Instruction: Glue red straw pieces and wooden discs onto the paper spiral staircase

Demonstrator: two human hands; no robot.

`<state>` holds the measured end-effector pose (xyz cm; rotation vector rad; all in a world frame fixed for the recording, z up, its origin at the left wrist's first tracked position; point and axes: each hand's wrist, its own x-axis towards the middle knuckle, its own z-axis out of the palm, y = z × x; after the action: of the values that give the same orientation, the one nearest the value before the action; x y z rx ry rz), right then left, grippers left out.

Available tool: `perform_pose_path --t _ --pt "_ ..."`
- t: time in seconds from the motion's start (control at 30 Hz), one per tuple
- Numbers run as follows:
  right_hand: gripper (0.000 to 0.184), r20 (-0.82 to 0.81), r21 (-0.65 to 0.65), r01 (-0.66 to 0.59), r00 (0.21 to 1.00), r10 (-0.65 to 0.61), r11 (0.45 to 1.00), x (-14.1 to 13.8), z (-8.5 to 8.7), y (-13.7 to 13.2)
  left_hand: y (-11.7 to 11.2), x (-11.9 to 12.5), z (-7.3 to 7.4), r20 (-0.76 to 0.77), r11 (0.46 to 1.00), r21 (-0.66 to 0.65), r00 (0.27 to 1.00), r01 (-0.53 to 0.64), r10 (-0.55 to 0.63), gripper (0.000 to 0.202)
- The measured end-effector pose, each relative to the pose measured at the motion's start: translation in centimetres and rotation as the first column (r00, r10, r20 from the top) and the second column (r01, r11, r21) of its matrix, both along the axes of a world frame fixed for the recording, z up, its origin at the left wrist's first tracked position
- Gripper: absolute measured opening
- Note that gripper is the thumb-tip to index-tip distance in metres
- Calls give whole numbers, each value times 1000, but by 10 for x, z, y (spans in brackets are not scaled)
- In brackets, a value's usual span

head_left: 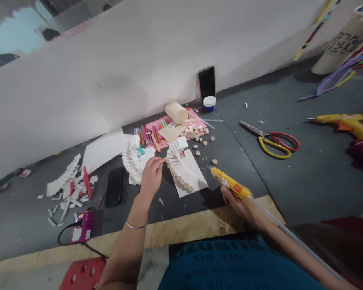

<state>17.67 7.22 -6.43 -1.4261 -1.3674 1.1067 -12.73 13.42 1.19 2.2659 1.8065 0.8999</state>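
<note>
My right hand (236, 201) grips a yellow hot glue gun (230, 182), its nozzle pointing up and left and a clear glue stick trailing from its back. My left hand (153, 175) is closed, thumb and finger pinched at the upper end of a curved row of small beige discs (178, 178). Whatever lies between those fingertips is too small to make out. The discs run along the edge of a fan of white strips (176, 155) on a white card (195, 171). Several loose discs (197, 153) lie right of the card.
Left of my hand are a frilly white piece (133, 161), a black phone (114, 187) and white scraps (69, 201). Behind lie a pink sheet (151, 125) with markers and a beige roll (177, 111). Scissors (272, 141) and another glue gun (345, 123) are at right.
</note>
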Motion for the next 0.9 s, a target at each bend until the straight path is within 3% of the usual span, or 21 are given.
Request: perform_pose_path --t 0.2,0.27,0.37,0.5,0.57,0.7,0.8,0.9 --pt "44 4 -59 -16 1000 16 998 -3 12 3 -35 23 13 185 929 28 915 -368 357 22" --pt "46 -57 -96 -35 998 29 995 -3 16 5 -47 39 17 189 944 15 928 -330 321 25" --pt "46 -126 -141 -50 992 32 989 5 19 7 -50 70 20 193 989 -5 971 -146 144 22" --pt "49 -139 -98 56 988 -69 994 23 26 16 -24 115 14 162 987 -117 982 113 -94 13" --pt "51 -171 -57 120 977 -128 991 31 30 22 -4 135 5 91 965 -192 982 177 -162 13" --pt "52 -210 -37 187 959 -191 982 42 30 31 30 163 -18 -143 951 -297 981 86 -133 6" --pt "52 -230 -36 197 952 -200 980 47 21 32 44 175 -32 -168 953 -299 980 50 -104 13" --pt "53 -248 -34 198 948 -200 980 47 13 32 47 180 -36 -164 957 -288 982 44 -94 8"
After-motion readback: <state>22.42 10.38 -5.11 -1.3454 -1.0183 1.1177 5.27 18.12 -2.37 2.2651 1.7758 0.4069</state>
